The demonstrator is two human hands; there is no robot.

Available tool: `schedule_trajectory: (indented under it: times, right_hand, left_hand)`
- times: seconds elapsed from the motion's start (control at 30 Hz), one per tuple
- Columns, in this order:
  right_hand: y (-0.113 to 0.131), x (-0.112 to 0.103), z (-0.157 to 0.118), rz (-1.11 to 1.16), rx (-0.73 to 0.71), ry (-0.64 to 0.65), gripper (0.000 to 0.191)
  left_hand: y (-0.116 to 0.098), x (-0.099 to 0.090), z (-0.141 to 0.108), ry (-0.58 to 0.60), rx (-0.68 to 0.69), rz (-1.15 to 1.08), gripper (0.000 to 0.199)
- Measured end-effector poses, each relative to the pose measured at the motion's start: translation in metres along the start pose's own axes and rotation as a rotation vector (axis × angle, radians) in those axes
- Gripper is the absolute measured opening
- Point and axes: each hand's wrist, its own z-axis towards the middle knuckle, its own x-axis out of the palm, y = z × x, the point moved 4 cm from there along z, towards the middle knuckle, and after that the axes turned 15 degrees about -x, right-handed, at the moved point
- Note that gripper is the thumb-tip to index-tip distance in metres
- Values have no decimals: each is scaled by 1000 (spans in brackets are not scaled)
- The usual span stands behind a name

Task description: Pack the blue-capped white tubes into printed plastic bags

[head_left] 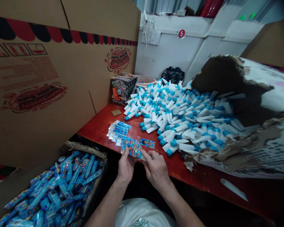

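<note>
My left hand (126, 167) pinches a small blue printed plastic sleeve (133, 149) over the front edge of the red table. My right hand (157, 168) has its thumb and index finger closed at the right end of the same sleeve. A pale bit shows under those fingertips; whether it is a tube or the sleeve's clear end I cannot tell. Beyond my hands lie a fanned stack of flat printed sleeves (119, 130) and a single sleeve (147, 142). A large heap of white tubes with blue caps (170, 110) spreads behind them.
At lower left stands a carton of filled blue packets (68, 186). A tall cardboard box (38, 75) walls the left side. On the right, a torn white carton (257, 151) lies open towards the heap. One loose white tube (234, 189) rests on the red table (198, 176).
</note>
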Motion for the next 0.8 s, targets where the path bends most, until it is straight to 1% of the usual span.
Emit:
schedule_trajectory:
  times: [0.07,0.17,0.23,0.3,0.33,0.37,0.43,0.5,0.57,0.63,0.7,0.8]
  right_hand:
    - [1,3,2,29,32,-10,43]
    - [-2,5,2,142,75,-56,46]
    - [-9,7,-2,255,153,-95,42]
    - [-18,12,-8,413,266,-82,29]
    - [-20,16,-11,499,321,-69,27]
    - [-22,19,-14,577,367,-62,30]
    - [-20,26,-16,694,420,-91,34]
    - [-16,32,-15,778,449,-162,32]
    - [-12,38,-12,883,477,-209,31]
    - [-12,44,-9,989,517,-218,32]
    - [-15,47,-7,1025,548,-202,34]
    - [-18,45,-7,924,530,-170,36]
  left_hand:
    - [4,3,-2,2,1,-5,26]
    - [5,2,-2,-48,47,-18,20]
    - [2,2,-1,-35,80,-6,25]
    - [-2,3,0,-2,96,30,31]
    - [-3,4,0,8,96,46,32]
    - [-2,4,1,11,92,54,34]
    - [5,4,1,14,74,50,36]
    - [17,2,3,2,61,33,36]
    - [29,-3,6,-36,64,32,33]
    - [35,-6,8,-65,44,71,28]
    - [31,-5,8,-38,-4,95,23]
    - [10,1,7,47,-46,-10,25]
